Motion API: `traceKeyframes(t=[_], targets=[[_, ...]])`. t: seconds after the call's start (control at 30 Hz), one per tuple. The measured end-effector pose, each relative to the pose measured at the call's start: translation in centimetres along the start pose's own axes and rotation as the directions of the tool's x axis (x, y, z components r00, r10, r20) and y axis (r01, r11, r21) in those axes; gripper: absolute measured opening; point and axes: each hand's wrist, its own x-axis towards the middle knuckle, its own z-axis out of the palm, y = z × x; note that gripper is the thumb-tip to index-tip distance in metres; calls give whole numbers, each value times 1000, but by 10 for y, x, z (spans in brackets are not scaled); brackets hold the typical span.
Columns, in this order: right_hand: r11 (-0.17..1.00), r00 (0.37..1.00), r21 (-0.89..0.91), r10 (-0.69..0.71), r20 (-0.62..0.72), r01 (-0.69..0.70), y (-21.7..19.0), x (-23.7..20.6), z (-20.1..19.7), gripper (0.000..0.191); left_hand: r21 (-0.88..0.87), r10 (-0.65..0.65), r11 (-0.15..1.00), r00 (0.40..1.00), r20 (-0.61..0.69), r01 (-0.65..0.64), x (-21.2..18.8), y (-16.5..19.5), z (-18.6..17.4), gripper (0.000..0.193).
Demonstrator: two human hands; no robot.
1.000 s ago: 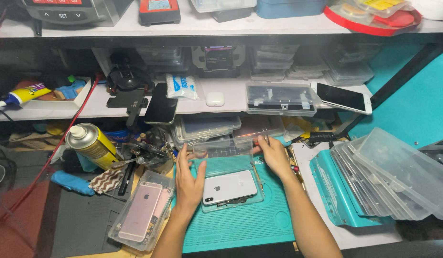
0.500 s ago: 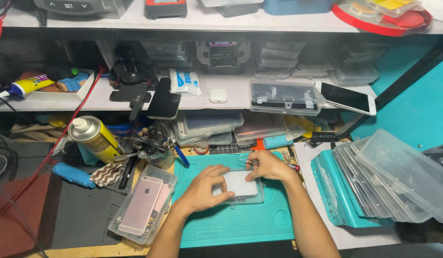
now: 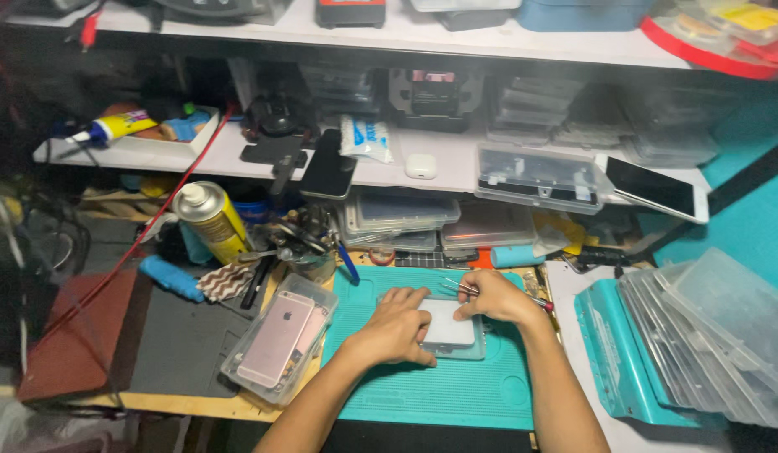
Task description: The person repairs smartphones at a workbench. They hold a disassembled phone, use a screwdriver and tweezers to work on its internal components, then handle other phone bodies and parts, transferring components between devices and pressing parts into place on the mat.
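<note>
Head view: both hands lie flat on a white phone (image 3: 446,323) in a clear tray (image 3: 477,351). Left hand (image 3: 395,330) covers its side; right hand (image 3: 494,298) also pinches tweezers (image 3: 458,288).

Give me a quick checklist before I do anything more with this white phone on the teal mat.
1. Both hands on the phone: ok, left hand and right hand rest on the white phone.
2. Phone seated in its clear tray: ok, the tray rim shows around it.
3. Tray fully on the teal mat: ok.
4. Tweezers to hand: ok, at the right hand's fingers.
5. Pink phone out of the way: ok, in its own tray to the left.
6. Screen side of the white phone up or down: cannot tell.
</note>
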Motion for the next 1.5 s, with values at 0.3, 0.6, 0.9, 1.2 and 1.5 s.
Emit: traceKeyframes(t=[0.3,0.6,0.9,1.2,1.5], targets=[[998,1000,54,-10,23,9,3,5,0,35,23,26,999,1000,-1,-26,-1,-4,6,50],[997,1000,80,-11,22,10,1,2,2,36,27,98,995,991,-92,-96,-11,-7,12,49],[992,968,93,-58,-244,83,-3,5,-2,37,108,88,992,955,-282,-60,-24,7,-4,47],[951,934,192,-177,-311,243,-41,8,29,36,133,-238,917,785,-571,375,-132,20,-77,51],[928,906,213,-213,-366,304,-72,7,56,35,118,-355,786,599,-717,607,-182,17,-106,50]])
